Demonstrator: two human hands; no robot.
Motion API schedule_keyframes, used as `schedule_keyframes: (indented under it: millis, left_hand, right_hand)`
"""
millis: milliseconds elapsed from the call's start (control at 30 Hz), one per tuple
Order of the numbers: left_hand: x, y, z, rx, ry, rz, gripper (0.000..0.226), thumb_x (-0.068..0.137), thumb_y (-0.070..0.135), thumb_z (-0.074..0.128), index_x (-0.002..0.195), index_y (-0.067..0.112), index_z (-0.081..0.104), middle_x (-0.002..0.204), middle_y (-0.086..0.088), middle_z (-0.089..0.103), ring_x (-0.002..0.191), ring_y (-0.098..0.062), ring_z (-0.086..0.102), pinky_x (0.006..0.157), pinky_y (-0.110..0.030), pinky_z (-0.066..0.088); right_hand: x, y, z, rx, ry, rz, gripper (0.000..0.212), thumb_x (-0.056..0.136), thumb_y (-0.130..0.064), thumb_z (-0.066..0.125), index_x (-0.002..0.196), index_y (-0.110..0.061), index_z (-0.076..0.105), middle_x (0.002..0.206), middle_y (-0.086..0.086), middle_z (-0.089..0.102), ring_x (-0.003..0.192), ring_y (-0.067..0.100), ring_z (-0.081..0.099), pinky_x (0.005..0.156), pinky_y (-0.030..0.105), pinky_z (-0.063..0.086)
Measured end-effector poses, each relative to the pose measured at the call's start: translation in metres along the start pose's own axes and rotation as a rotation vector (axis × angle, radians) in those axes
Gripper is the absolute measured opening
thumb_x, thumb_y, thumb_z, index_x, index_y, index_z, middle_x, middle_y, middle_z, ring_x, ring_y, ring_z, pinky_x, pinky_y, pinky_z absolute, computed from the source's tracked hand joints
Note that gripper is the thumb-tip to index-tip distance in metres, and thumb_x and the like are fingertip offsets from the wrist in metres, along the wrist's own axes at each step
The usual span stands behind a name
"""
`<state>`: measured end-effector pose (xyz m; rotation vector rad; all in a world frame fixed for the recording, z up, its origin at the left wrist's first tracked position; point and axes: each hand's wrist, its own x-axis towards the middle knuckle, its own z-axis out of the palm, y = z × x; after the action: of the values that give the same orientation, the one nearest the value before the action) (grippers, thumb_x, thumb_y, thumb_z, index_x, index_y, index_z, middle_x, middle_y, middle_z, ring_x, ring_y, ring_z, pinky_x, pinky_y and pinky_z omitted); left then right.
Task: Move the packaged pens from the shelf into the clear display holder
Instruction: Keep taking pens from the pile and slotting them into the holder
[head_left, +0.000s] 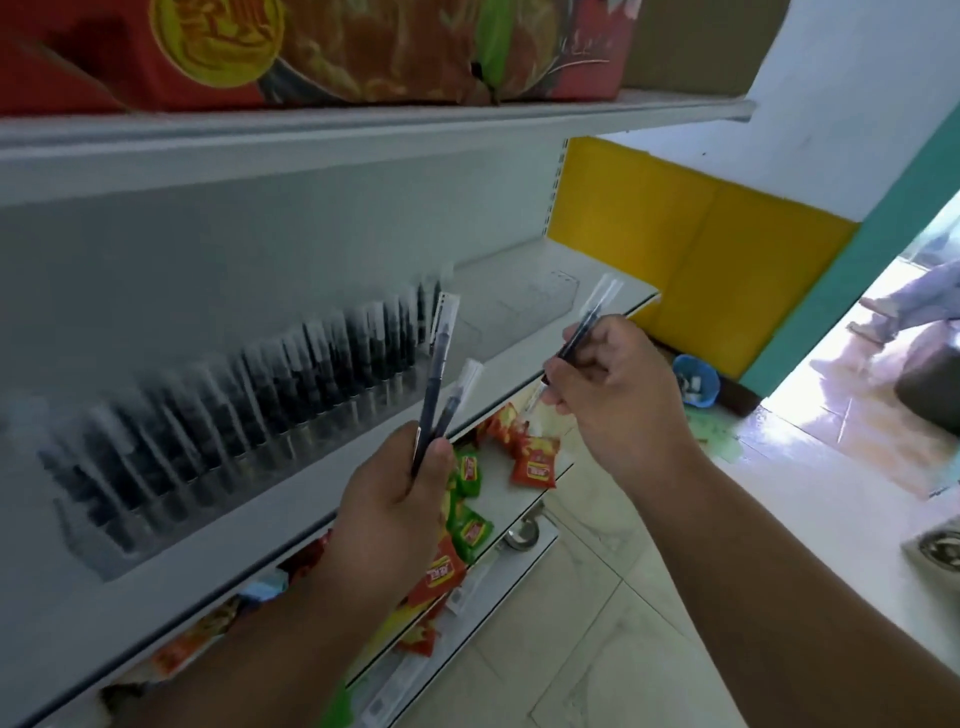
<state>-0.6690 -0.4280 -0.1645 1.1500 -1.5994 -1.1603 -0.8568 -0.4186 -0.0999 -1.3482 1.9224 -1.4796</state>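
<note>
My left hand (395, 499) grips two dark packaged pens (439, 374) upright in front of the middle shelf (498, 364). My right hand (618, 384) pinches one or two more packaged pens (587, 325), tilted up to the right. A long clear display holder (249, 410) runs along the shelf, filled with several dark pens standing in a row. Its right end (519, 306) holds nothing. Both hands hover in front of the shelf edge, near that vacant part.
Red and green snack packets (530, 460) lie on the lower shelf. A large red box (332, 47) stands on the top shelf. A yellow panel (701, 249) and a blue bin (696, 379) sit at the right. Pale floor tiles lie below.
</note>
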Motion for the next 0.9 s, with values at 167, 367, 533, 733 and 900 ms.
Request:
schedule_keyframes:
  millis: [167,367,533,733,900]
  left_hand:
    - [0.030,-0.008,0.018,0.079,0.113,0.014,0.031,0.098,0.037,0.044,0.073,0.020,0.050,0.052,0.010,0.042,0.045,-0.004,0.035,0.045,-0.020,0.031]
    - [0.054,-0.008,0.051,0.029,0.423,-0.112,0.050,0.078,0.063,0.036,0.082,0.018,0.057,0.056,0.008,0.042,0.049,-0.008,0.036,0.053,-0.033,0.032]
    - [0.060,-0.005,0.083,0.047,0.583,-0.169,0.044,0.079,0.061,0.039,0.082,0.021,0.055,0.053,0.010,0.044,0.047,-0.005,0.036,0.050,-0.028,0.032]
    - [0.066,-0.003,0.107,0.053,0.659,-0.222,0.024,0.093,0.045,0.042,0.080,0.029,0.054,0.052,0.007,0.045,0.049,-0.012,0.039,0.053,-0.039,0.034]
    - [0.065,0.003,0.111,0.052,0.672,-0.226,0.023,0.094,0.042,0.043,0.079,0.029,0.054,0.052,0.007,0.044,0.049,-0.011,0.038,0.052,-0.037,0.034]
  right_hand:
    - [0.075,0.019,0.017,-0.030,-0.076,-0.134,0.010,0.099,-0.022,0.052,0.090,-0.019,0.052,0.074,-0.002,0.068,0.065,0.004,0.069,0.072,0.050,0.057]
    - [0.159,0.035,0.052,-0.109,-0.327,-0.323,0.017,0.096,-0.029,0.057,0.080,-0.025,0.053,0.073,-0.009,0.066,0.073,0.004,0.068,0.073,0.040,0.057]
    - [0.195,0.042,0.066,-0.151,-0.507,-0.423,0.016,0.096,-0.031,0.056,0.086,-0.019,0.056,0.078,-0.007,0.069,0.076,0.008,0.067,0.068,0.031,0.054]
    - [0.209,0.043,0.062,-0.218,-0.623,-0.543,0.009,0.098,-0.030,0.054,0.093,-0.021,0.055,0.085,-0.001,0.070,0.081,0.014,0.067,0.073,0.031,0.055]
    - [0.215,0.042,0.059,-0.273,-0.610,-0.628,0.014,0.098,-0.031,0.052,0.090,-0.020,0.052,0.084,-0.001,0.067,0.076,0.014,0.063,0.063,0.022,0.046]
